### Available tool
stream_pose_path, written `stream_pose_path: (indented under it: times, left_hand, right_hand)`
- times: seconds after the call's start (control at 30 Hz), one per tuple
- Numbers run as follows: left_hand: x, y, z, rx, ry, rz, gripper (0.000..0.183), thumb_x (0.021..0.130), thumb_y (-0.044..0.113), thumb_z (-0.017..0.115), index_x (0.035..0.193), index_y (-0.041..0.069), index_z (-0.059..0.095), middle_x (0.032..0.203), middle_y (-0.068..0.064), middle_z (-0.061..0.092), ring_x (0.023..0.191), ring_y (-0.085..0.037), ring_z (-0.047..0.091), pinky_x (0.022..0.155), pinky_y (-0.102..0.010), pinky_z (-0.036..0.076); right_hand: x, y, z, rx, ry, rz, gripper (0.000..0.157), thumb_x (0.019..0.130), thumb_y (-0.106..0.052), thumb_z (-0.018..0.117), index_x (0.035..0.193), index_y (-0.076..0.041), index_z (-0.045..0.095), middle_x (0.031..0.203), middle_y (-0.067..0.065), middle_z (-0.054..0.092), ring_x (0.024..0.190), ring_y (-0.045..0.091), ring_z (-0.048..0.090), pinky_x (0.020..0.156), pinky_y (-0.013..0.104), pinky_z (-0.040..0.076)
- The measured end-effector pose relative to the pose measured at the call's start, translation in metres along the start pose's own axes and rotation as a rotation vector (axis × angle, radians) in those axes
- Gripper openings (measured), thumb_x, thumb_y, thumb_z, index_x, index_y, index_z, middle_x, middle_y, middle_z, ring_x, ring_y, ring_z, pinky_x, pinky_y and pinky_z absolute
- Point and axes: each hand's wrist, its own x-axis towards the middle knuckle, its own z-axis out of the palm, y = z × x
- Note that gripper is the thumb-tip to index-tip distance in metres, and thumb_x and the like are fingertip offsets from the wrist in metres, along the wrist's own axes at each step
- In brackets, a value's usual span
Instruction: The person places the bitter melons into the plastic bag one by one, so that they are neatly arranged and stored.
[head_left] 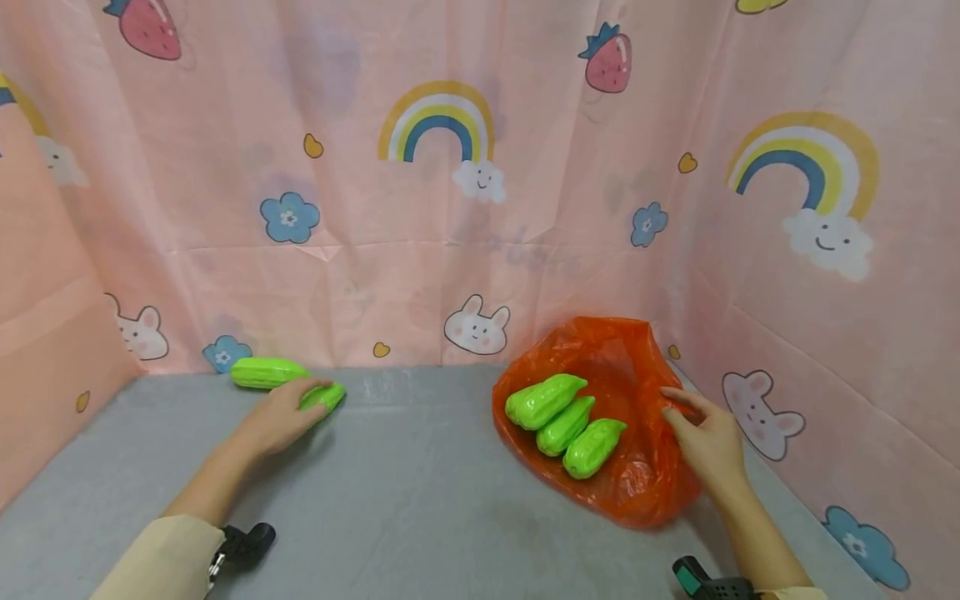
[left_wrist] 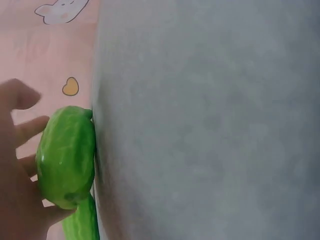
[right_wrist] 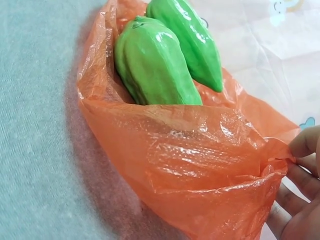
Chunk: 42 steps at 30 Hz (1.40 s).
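In the head view, my left hand point(head_left: 288, 412) is over a glossy, ridged green gourd point(head_left: 322, 397) at the back left of the table. The left wrist view shows its spread, bent fingers round the gourd's point(left_wrist: 67, 157) far side and one digit against its blunt end. Another green gourd point(head_left: 268, 372) lies just beside it, partly covered. My right hand point(head_left: 712, 446) pinches the gathered edge of an orange plastic bag point(head_left: 645, 492), thumb and finger meeting on the film point(right_wrist: 277, 155). Several green gourds point(head_left: 592, 448) lie in the bag's wide mouth, pointed ends toward the back right.
A grey table point(head_left: 420, 492) spreads between the hands. Pink printed cloth point(head_left: 420, 283) hangs along the back and both sides. The bag sits near the right back corner, close to the side cloth. Each wrist wears a dark strapped device point(head_left: 251, 546).
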Motion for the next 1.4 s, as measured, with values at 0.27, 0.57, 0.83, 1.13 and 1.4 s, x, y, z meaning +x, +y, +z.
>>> stream_pose_path:
  times: [0.27, 0.57, 0.83, 1.13, 1.4]
  left_hand:
    - [0.007, -0.007, 0.006, 0.038, 0.040, 0.027, 0.052, 0.096, 0.022, 0.066, 0.142, 0.002, 0.055, 0.135, -0.028, 0.061, 0.121, -0.045, 0.060, 0.098, -0.062, 0.047]
    - [0.006, -0.008, 0.008, -0.059, 0.081, 0.000, 0.051, 0.099, 0.021, 0.062, 0.145, 0.001, 0.052, 0.140, -0.029, 0.058, 0.130, -0.050, 0.053, 0.104, -0.066, 0.042]
    - [0.004, 0.010, 0.005, -0.171, 0.075, 0.037, 0.051, 0.101, 0.023, 0.059, 0.148, 0.002, 0.049, 0.148, -0.028, 0.051, 0.138, -0.049, 0.046, 0.110, -0.066, 0.038]
    - [0.010, 0.035, 0.006, -0.292, 0.117, 0.016, 0.046, 0.107, 0.026, 0.047, 0.150, 0.009, 0.049, 0.154, -0.024, 0.046, 0.145, -0.047, 0.036, 0.116, -0.067, 0.030]
    - [0.018, 0.053, 0.011, -0.389, 0.181, 0.060, 0.045, 0.104, 0.021, 0.054, 0.146, 0.002, 0.052, 0.150, -0.024, 0.051, 0.143, -0.045, 0.041, 0.116, -0.063, 0.033]
  right_hand:
    - [0.002, 0.001, -0.002, -0.005, -0.007, -0.003, 0.040, 0.103, -0.020, 0.053, 0.139, -0.004, 0.060, 0.143, 0.022, 0.055, 0.084, 0.008, 0.058, 0.065, 0.012, 0.053]
    - [0.001, 0.004, -0.002, -0.006, -0.002, 0.001, 0.040, 0.103, -0.022, 0.054, 0.139, -0.005, 0.060, 0.142, 0.022, 0.057, 0.082, 0.003, 0.057, 0.064, 0.012, 0.052]
    - [0.002, 0.003, -0.002, 0.030, 0.013, -0.001, 0.040, 0.102, -0.022, 0.055, 0.138, -0.006, 0.061, 0.136, 0.021, 0.061, 0.080, -0.002, 0.056, 0.065, 0.012, 0.052]
    - [0.000, 0.001, -0.002, 0.024, 0.020, 0.008, 0.039, 0.102, -0.022, 0.055, 0.138, -0.006, 0.062, 0.127, 0.022, 0.065, 0.079, 0.001, 0.057, 0.064, 0.014, 0.053]
    - [0.000, -0.001, -0.002, 0.031, 0.019, -0.006, 0.039, 0.102, -0.022, 0.055, 0.137, -0.006, 0.062, 0.127, 0.022, 0.065, 0.080, 0.003, 0.058, 0.065, 0.014, 0.053]
